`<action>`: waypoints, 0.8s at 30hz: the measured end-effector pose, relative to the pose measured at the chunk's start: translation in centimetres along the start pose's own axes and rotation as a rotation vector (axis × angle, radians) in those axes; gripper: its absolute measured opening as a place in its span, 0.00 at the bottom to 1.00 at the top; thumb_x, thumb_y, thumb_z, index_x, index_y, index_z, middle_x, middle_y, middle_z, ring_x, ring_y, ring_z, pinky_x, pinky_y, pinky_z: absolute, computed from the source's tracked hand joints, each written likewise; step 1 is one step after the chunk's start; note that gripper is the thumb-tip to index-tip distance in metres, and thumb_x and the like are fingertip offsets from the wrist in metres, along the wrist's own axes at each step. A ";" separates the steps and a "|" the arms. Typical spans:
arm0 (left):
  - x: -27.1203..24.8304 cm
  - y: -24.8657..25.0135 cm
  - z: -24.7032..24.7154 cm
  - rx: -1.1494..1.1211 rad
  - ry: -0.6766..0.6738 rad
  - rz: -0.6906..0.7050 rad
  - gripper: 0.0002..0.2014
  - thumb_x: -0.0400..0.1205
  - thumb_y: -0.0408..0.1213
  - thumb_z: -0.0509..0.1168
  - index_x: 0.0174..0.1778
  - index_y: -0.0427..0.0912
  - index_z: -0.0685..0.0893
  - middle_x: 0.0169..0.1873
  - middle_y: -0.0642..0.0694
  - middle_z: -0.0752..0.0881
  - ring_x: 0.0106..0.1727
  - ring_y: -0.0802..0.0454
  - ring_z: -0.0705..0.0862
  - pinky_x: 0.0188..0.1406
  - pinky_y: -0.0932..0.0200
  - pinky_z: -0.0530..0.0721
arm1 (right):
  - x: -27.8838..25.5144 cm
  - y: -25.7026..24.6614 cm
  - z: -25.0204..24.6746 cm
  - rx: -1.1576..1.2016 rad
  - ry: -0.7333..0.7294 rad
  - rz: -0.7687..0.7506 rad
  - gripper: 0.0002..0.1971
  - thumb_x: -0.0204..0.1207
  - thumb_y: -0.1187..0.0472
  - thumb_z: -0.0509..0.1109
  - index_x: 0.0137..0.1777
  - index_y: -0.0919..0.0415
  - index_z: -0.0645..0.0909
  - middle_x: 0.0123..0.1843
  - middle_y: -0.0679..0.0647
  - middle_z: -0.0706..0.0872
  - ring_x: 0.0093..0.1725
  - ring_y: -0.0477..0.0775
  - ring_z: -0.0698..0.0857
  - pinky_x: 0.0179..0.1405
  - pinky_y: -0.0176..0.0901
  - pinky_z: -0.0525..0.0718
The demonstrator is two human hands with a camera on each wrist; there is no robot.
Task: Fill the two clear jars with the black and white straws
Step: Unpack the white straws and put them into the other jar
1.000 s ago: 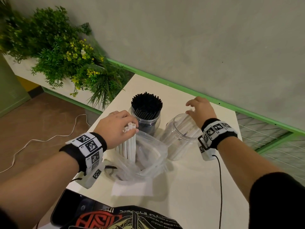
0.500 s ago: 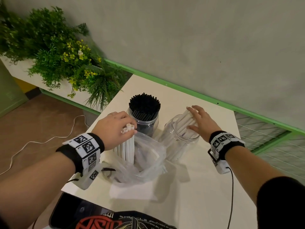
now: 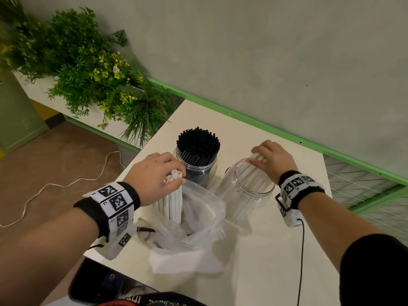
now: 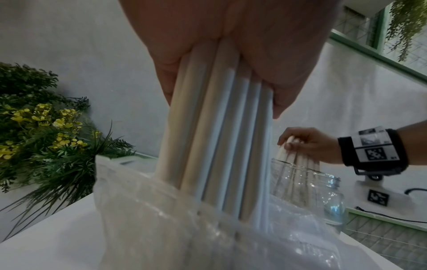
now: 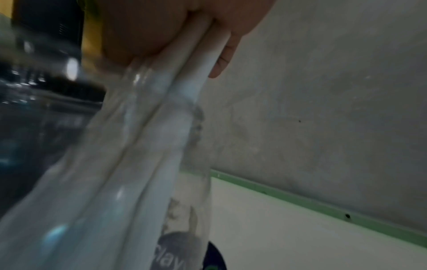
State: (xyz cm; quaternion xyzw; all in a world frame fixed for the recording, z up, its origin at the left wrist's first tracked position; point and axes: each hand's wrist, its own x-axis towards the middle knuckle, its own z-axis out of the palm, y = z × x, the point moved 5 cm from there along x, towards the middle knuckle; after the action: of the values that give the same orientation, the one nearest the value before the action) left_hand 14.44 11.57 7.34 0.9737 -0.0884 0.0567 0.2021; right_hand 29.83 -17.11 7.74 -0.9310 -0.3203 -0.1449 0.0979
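The left hand (image 3: 154,175) grips a bundle of white straws (image 3: 172,202), fingers and thumb curled round their upper ends; the straws stand nearly upright with their lower ends inside a clear bag (image 3: 194,221) that lies crumpled on the bench (image 3: 265,261). The right hand (image 3: 269,160) holds a few more white straws by their tops, fingers curled round them, and these lean down into the open mouth of a clear jar (image 3: 245,191), which is tilted toward the person. In the left wrist view that jar (image 4: 307,191) stands just past the bag (image 4: 184,228), with the right hand (image 4: 309,144) above its rim. A second jar (image 3: 196,168), behind the bag and beside the first, is packed full of upright black straws (image 3: 197,144). Plants (image 3: 88,74) sit off the bench's left edge, and a white cable (image 3: 55,186) trails on the floor
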 end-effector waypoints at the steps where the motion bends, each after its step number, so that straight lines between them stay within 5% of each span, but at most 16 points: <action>1: 0.0 0.0 0.0 -0.001 -0.001 0.001 0.22 0.73 0.66 0.46 0.50 0.64 0.80 0.51 0.62 0.78 0.52 0.57 0.75 0.47 0.64 0.65 | 0.4 0.1 -0.5 -0.003 -0.002 -0.022 0.21 0.75 0.40 0.66 0.53 0.57 0.85 0.49 0.53 0.83 0.49 0.57 0.81 0.41 0.48 0.83; 4: 0.1 0.0 0.1 -0.004 0.002 0.009 0.21 0.74 0.66 0.47 0.50 0.63 0.81 0.50 0.62 0.78 0.51 0.57 0.75 0.48 0.64 0.65 | 0.9 0.2 -0.9 -0.031 -0.042 -0.081 0.24 0.74 0.35 0.60 0.52 0.55 0.85 0.48 0.52 0.82 0.47 0.56 0.80 0.38 0.48 0.83; 10: 0.2 -0.1 0.2 0.006 0.011 0.014 0.20 0.75 0.65 0.48 0.50 0.64 0.80 0.50 0.63 0.78 0.50 0.58 0.75 0.46 0.64 0.65 | -0.5 0.2 0.4 -0.124 -0.080 -0.111 0.19 0.75 0.44 0.66 0.59 0.55 0.84 0.55 0.54 0.83 0.51 0.60 0.81 0.35 0.51 0.86; 18: 0.3 -0.2 0.5 -0.006 0.013 0.006 0.18 0.74 0.66 0.48 0.49 0.65 0.79 0.49 0.65 0.76 0.50 0.58 0.74 0.47 0.63 0.66 | -0.9 0.6 -0.5 -0.087 -0.053 0.004 0.25 0.73 0.47 0.74 0.69 0.52 0.78 0.66 0.56 0.78 0.62 0.61 0.77 0.51 0.53 0.82; 24: 0.2 -0.1 0.4 0.001 0.018 0.012 0.19 0.74 0.66 0.48 0.49 0.65 0.80 0.48 0.64 0.76 0.49 0.59 0.73 0.47 0.63 0.66 | -1.2 1.2 0.2 0.010 -0.186 0.113 0.24 0.78 0.44 0.67 0.73 0.47 0.73 0.68 0.51 0.75 0.65 0.56 0.75 0.58 0.53 0.81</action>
State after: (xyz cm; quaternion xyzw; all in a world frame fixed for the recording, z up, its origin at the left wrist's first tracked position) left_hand 14.73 11.47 6.98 0.9728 -0.0922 0.0669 0.2018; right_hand 29.72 -18.63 7.00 -0.9565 -0.2758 -0.0506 0.0807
